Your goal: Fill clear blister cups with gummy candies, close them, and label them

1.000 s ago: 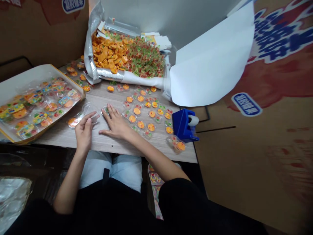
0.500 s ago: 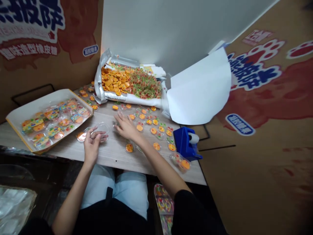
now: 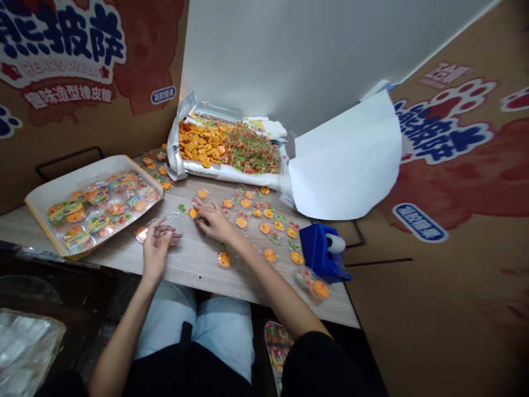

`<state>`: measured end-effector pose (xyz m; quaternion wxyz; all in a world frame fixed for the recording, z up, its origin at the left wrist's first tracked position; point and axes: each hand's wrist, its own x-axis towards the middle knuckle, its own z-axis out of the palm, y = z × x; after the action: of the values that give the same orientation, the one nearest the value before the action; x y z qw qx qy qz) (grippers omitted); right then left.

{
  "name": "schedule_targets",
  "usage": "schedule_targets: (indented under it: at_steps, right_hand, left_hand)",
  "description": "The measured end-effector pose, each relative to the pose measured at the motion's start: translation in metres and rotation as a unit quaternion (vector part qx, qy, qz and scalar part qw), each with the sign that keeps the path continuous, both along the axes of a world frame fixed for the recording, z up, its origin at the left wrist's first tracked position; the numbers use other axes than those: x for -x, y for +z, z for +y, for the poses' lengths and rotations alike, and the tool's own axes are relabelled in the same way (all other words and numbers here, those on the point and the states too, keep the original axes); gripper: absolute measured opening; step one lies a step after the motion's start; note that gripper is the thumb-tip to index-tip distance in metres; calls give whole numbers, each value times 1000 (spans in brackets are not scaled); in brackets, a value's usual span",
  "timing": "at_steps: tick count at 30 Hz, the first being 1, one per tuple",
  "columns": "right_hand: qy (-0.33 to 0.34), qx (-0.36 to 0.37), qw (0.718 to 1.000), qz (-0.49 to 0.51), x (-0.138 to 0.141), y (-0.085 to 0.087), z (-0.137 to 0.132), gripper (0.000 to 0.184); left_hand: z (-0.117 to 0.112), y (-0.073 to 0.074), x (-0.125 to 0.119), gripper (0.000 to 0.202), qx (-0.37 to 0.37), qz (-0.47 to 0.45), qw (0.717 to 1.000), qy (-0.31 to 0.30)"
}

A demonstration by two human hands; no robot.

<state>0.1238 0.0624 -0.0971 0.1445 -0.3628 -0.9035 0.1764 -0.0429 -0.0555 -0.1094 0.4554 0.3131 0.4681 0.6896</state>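
My left hand (image 3: 156,248) is at the near edge of the wooden table (image 3: 194,270), its fingers curled on a clear plastic tray (image 3: 172,223). My right hand (image 3: 213,219) lies to the right of it with fingers stretched out to the left. The fingertips touch an orange gummy (image 3: 193,212) among several small orange and green gummies (image 3: 264,227) laid out in rows. One orange gummy (image 3: 224,259) sits just under my right forearm.
A shallow cardboard box (image 3: 41,194) of filled packs stands at the left. An opened silver bag (image 3: 225,148) of orange and red-green gummies lies at the back, beside a curled white sheet (image 3: 347,160). At the right are a blue tape dispenser (image 3: 320,251) and a filled pack (image 3: 316,287). Printed cardboard walls surround the table.
The view has tilted up and back. My right hand slid away from me and left across the gummies. My left hand stays on the clear tray.
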Motion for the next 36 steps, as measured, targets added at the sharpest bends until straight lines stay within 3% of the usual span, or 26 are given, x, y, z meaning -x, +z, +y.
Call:
schedule_targets:
  at_steps: [4,8,12,17,21,24,27,31,36]
  right_hand:
    - [-13,-60,989,132,-10,11,-20,30]
    - [92,-70,975,192,-1,26,-42,41]
    - [88,-23,978,189,2,23,-34,22]
    - [91,26,982,163,-6,17,-1,36]
    - [125,24,990,66,-2,14,14,38]
    - [136,1,991,12,7,7,18,29]
    - [149,9,989,-5,12,0,19,28]
    - [150,37,988,-23,8,2,23,33]
    - [200,46,978,-46,-3,15,32,40]
  left_hand:
    - [4,14,9,52,33,52,998,-14]
    - [16,25,10,45,32,113,991,-55]
    - [26,26,9,42,15,206,978,-28]
    - [18,20,19,38,38,298,953,21]
    - [4,18,26,34,68,292,952,58]
    - [-3,18,26,32,78,272,958,46]
    - [-2,17,19,26,55,297,953,-16]
    - [13,16,7,18,5,411,907,-91]
    - [28,11,-2,15,-65,571,802,-163]
